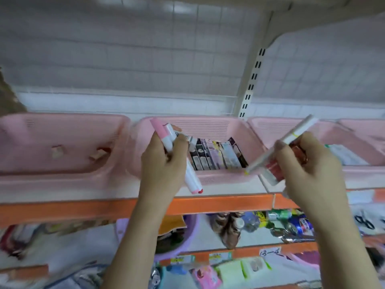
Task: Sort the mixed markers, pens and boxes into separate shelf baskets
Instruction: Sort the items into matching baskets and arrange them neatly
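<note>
My left hand [164,163] grips a bundle of white markers with pink caps [164,134], in front of the middle pink basket [208,178]. That basket holds a row of small boxes [218,155] standing side by side. My right hand [308,165] holds a long white marker with a yellow tip [291,138] slanting up to the right, together with a reddish pack [275,167]. This hand is in front of the gap between the middle basket and the pink basket on its right [354,170].
A pink basket [62,170] at the left holds a few small items. All baskets stand on a shelf with an orange front edge [208,202]. Below are a purple tub [183,232], bottles, cans and packets. A slotted shelf upright [250,84] rises behind.
</note>
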### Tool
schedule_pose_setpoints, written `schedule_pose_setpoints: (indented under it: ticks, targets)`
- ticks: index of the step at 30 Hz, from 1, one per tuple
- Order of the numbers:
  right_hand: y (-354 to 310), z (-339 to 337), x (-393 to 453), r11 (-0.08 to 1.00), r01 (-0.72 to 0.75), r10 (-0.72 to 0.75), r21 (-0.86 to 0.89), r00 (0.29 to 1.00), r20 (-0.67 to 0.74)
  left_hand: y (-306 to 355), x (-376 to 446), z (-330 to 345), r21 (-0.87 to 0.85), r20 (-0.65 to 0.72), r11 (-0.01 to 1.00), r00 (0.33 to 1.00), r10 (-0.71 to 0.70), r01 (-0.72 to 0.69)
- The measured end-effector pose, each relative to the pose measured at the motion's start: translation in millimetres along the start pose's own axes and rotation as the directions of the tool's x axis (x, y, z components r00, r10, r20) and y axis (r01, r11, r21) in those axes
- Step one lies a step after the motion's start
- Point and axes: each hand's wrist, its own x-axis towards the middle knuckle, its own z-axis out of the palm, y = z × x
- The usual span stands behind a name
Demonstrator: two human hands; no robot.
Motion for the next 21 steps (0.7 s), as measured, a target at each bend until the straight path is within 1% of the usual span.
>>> schedule_pose_setpoints:
  ticks: [2, 5, 9, 12, 16, 18, 21]
  targets:
    - [21.3, -25.7, -4.2, 1.000, 0.022, -0.022, -0.016, 1.000, 0.012, 12.0, -18.7, 25.6, 0.026, 0.021, 0.999, 0.999, 0.037, -0.038]
    - [49.5, -49.9, -12.2, 1.000, 0.016, -0.016, -0.006, 1.000, 0.015, 26.0, -37.7, 56.4, 0.074, 0.010, 0.993, 0.996, 0.087, -0.088]
    - [82.3, -72.3, -12.2, 1.000, -0.004, 0.004, 0.019, 1.000, -0.013, 35.1, -46.7, 94.7, 0.093, 0.021, 0.991, 0.995, 0.097, -0.098]
    - [108.8, -90.6, -2.6, 1.000, -0.020, 0.020, -0.019, 1.000, -0.023, 37.3, -45.9, 132.4, 0.056, 0.029, 0.995, 0.996, 0.082, -0.084]
    - [146.8, -115.8, 23.6, 0.998, -0.019, 0.017, -0.057, 0.999, -0.031, 38.2, -40.3, 190.9, -0.043, 0.009, 0.999, 1.000, 0.007, -0.006]
    - [163.8, -124.7, 45.5, 0.995, -0.021, 0.019, -0.096, 1.000, -0.024, 40.0, -31.2, 217.4, -0.070, -0.004, 0.998, 1.000, 0.000, -0.001]
    - [188.0, -136.0, 78.8, 0.983, 0.018, -0.022, -0.183, 1.000, -0.022, 44.0, -16.9, 252.6, -0.086, -0.006, 0.996, 1.000, 0.019, -0.020]
